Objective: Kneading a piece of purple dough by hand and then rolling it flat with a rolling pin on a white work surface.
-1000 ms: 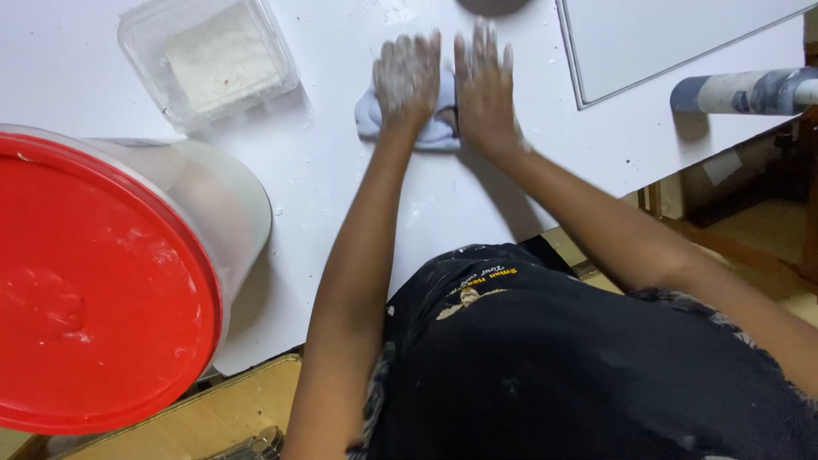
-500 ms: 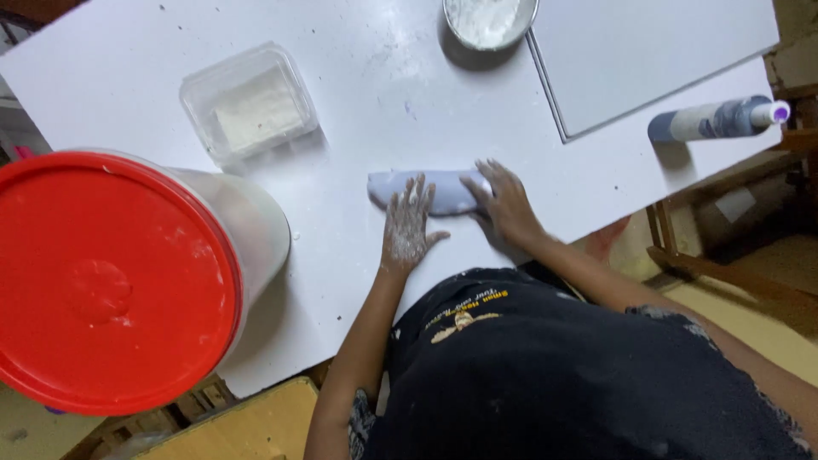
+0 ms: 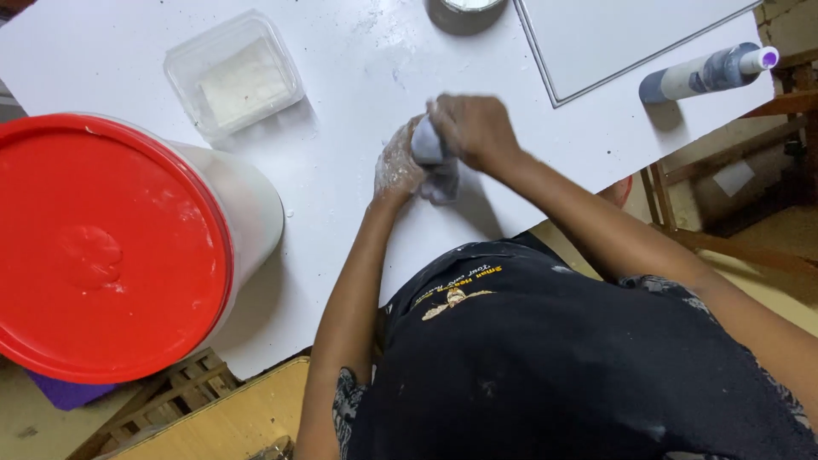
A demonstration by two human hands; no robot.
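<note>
Near: a large white bucket with a red lid. Mid-table, 2 hands bunching a pale blue cloth: plaster-dusted left hand cupped under it, right hand closed over it. Likely a hand-wiping step; firmer rubbing needed next. Beyond: clear tub, tube.

The pale blue cloth, earlier spread flat, is now bunched between the left hand and right hand.
</note>
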